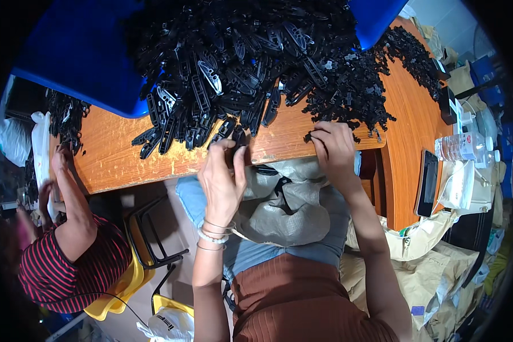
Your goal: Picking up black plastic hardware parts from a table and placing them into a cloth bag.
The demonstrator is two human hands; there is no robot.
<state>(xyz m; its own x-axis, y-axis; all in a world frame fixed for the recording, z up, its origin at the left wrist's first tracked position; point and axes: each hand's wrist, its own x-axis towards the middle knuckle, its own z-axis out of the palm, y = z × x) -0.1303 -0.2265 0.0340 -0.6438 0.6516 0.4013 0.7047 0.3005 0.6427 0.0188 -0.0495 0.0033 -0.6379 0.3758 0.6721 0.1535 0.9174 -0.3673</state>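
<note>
At the table's near edge my left hand (219,179), with bracelets on its wrist, has thumb and fingers closed around a long black plastic clip part (239,138). My right hand (334,149) pinches a small black plastic piece (308,137) just above the tabletop; its fingers partly hide it. Beyond my left hand spreads a large heap of long black plastic clip parts (228,74), some shiny and with cut-out slots. A pile of small black plastic pieces (347,85) lies just beyond my right hand.
The wooden table (114,148) has a blue bin (85,74) on it at left. More small pieces (410,57) lie far right, near a phone (427,182) and clear bottles (461,146). A whitish woven sack (290,219) covers my lap. A person in a striped shirt (91,256) sits at left.
</note>
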